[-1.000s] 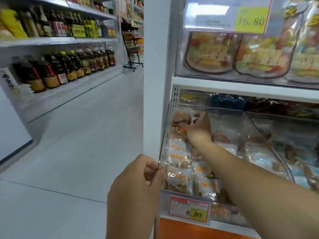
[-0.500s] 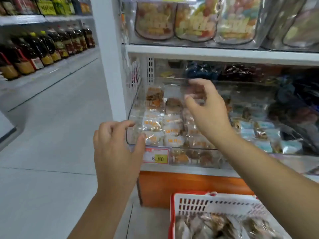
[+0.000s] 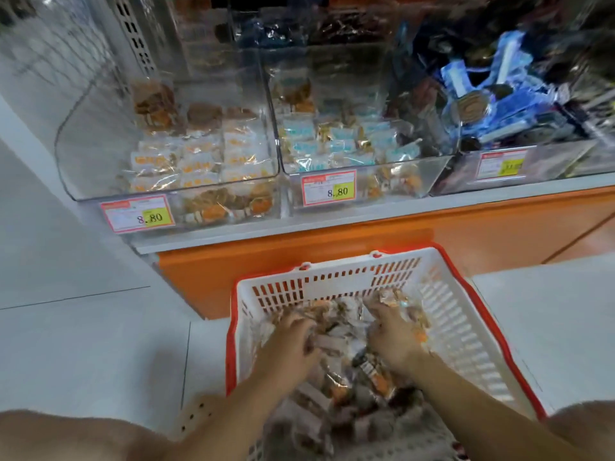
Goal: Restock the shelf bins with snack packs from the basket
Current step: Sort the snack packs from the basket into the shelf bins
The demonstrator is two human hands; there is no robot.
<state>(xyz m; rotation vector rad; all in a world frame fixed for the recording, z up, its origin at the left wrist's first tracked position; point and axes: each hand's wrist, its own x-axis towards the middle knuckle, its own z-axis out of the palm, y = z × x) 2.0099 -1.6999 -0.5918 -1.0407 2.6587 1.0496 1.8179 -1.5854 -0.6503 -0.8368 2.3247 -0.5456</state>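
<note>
Gathering step, lower centre: left hand [image 3: 293,337] and right hand [image 3: 394,332] curled around snack packs [image 3: 336,339] inside basket [image 3: 336,284]. Next, likely: lifting handfuls up to orange-label bin [image 3: 83,144], upper left.

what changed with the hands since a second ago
Both hands dropped from the leftmost shelf bin into the basket: the left hand let go of the bin's front corner, the right hand drew out of the bin, and both now curl their fingers round snack packs. The bins' stock and price tags look as before.
</note>
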